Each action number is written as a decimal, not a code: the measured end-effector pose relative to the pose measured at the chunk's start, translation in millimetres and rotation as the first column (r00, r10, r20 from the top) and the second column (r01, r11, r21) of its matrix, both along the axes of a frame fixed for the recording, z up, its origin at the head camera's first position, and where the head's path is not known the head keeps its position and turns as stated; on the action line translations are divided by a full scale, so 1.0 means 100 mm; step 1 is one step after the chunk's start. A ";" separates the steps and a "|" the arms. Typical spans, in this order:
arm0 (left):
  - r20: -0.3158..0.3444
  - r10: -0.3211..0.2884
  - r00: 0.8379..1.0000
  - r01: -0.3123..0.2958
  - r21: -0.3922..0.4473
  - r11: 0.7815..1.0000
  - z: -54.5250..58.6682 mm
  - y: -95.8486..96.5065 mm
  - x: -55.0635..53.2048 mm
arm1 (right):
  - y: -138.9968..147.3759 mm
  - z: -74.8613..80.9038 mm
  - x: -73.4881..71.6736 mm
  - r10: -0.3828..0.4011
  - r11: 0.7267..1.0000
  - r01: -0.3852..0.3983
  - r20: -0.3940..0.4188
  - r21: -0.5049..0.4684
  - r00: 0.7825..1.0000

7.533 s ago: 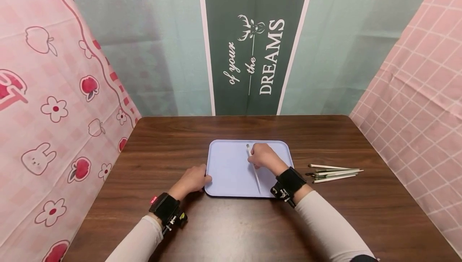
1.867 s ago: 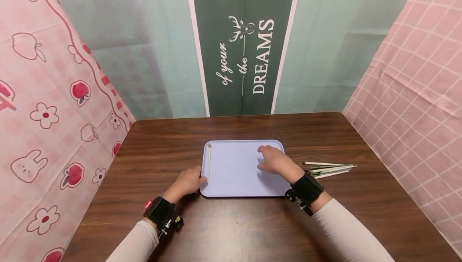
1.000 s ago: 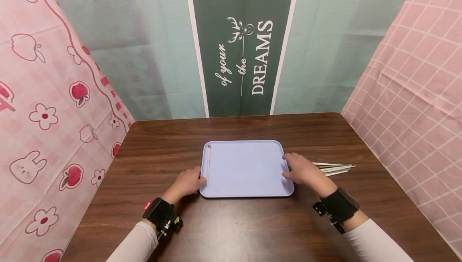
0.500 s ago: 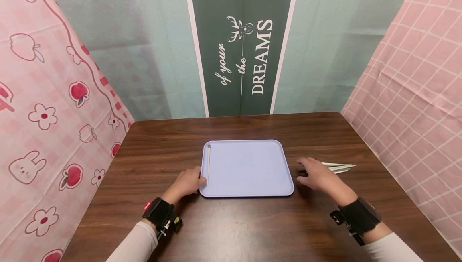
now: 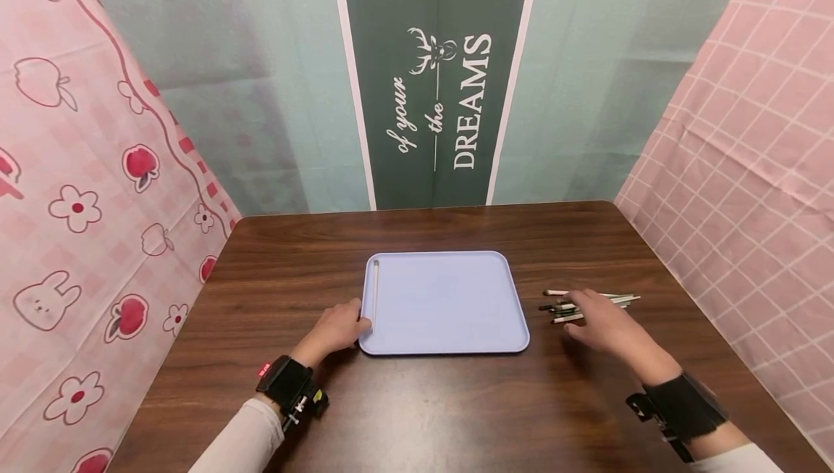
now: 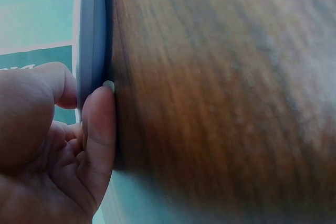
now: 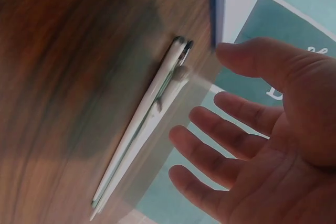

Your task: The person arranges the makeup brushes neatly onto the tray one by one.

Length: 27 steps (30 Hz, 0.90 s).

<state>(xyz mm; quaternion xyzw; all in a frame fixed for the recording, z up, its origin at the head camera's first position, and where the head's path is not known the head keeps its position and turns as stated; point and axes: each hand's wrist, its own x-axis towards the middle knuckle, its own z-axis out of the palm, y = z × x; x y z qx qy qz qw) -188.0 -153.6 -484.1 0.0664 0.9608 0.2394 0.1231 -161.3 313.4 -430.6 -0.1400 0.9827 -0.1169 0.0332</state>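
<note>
My left hand (image 5: 335, 328) holds the left edge of the pale lilac tray (image 5: 449, 306), thumb over the rim and fingers against its outer side. In the left wrist view the rim (image 6: 90, 35) runs between thumb and fingers. One slim white tapered stick (image 5: 375, 292) with a dark blunt end lies along the tray's left side. To the right of the tray, my right hand (image 5: 606, 321) hovers over a bundle of similar white and green sticks (image 5: 563, 307). Its fingers are spread and loosely bent, holding nothing, and the sticks (image 7: 142, 124) lie below them in the right wrist view.
The dark wooden table (image 5: 417, 415) carries everything. A green curtain (image 5: 280, 96) hangs behind its far edge, with a pink patterned cloth (image 5: 98, 256) on the left and a pink checked cloth (image 5: 749, 169) on the right.
Earlier my right hand held a stick over the tray; that stick then lay along the left side. The emptied right hand has since moved right to the bundle. My left hand stayed on the rim.
</note>
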 end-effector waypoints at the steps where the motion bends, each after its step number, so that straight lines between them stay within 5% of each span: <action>1: -0.003 -0.001 1.000 0.001 -0.001 1.000 0.00 0.00 0.00 | 0.01 0.00 0.01 -0.005 1.000 0.005 0.004 0.005 1.000; 27: 0.007 0.008 1.000 -0.008 0.011 1.000 -0.01 0.00 0.01 | 0.34 -0.17 0.07 0.035 0.999 -0.033 -0.068 0.031 0.997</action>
